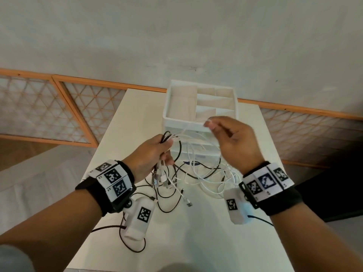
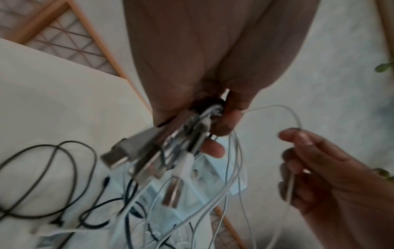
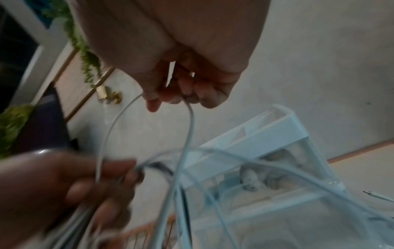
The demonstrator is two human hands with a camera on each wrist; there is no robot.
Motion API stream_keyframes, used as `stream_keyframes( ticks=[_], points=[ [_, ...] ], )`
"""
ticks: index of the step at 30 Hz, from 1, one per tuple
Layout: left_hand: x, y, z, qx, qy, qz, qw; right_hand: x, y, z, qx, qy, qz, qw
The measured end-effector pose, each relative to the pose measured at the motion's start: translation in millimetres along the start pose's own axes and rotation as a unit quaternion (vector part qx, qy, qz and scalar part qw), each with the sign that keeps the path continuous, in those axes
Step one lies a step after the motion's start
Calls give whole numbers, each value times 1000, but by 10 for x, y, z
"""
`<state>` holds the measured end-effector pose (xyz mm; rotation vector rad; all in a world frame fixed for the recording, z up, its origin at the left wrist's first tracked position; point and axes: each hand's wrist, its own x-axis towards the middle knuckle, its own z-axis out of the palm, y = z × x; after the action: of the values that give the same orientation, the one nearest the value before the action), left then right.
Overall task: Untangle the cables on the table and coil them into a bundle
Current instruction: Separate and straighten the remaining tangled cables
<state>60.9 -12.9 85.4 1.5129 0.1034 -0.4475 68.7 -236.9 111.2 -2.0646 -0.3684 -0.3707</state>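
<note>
My left hand (image 1: pixel 159 152) is raised above the white table (image 1: pixel 225 242) and grips a bunch of black and white cables (image 1: pixel 167 139). Their USB plugs (image 2: pixel 136 156) hang below its fingers. My right hand (image 1: pixel 216 126) is a little higher and to the right, pinching a thin white cable (image 3: pixel 189 118) between thumb and fingers. That cable arcs across to the left hand's bunch (image 2: pixel 213 114). The rest of the tangle (image 1: pixel 198 177), black and white loops, trails down onto the table between my wrists.
A white drawer organiser (image 1: pixel 200 110) with open top compartments stands just behind my hands. A black cable (image 1: pixel 133 244) loops near the table's left edge. Lattice screens (image 1: pixel 59 108) lean against the wall beyond; a plant (image 3: pixel 85 50) hangs at the side.
</note>
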Motion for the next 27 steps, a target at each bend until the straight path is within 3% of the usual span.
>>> stream_keyframes(
  ticks=[5,11,15,19,22,24,27],
  points=[
    [10,-162,-176,-19,6,-10,1000,102,228,-231,-41,99,41,993],
    [29,-264,-295,62,5,-9,998,100,420,-268,-82,166,111,976],
    [13,-260,-380,99,40,2,994,8,602,-268,-155,106,158,969],
    [-27,-167,-512,129,96,18,987,-130,936,-402,-293,14,269,917],
    [-68,-82,-572,163,127,25,978,-190,1015,-524,-298,32,342,891],
    [-63,-55,-576,182,138,24,973,-159,931,-586,-270,74,335,900],
    [-24,-62,-525,227,161,-4,960,1,677,-648,-230,142,267,925]
  ],
)
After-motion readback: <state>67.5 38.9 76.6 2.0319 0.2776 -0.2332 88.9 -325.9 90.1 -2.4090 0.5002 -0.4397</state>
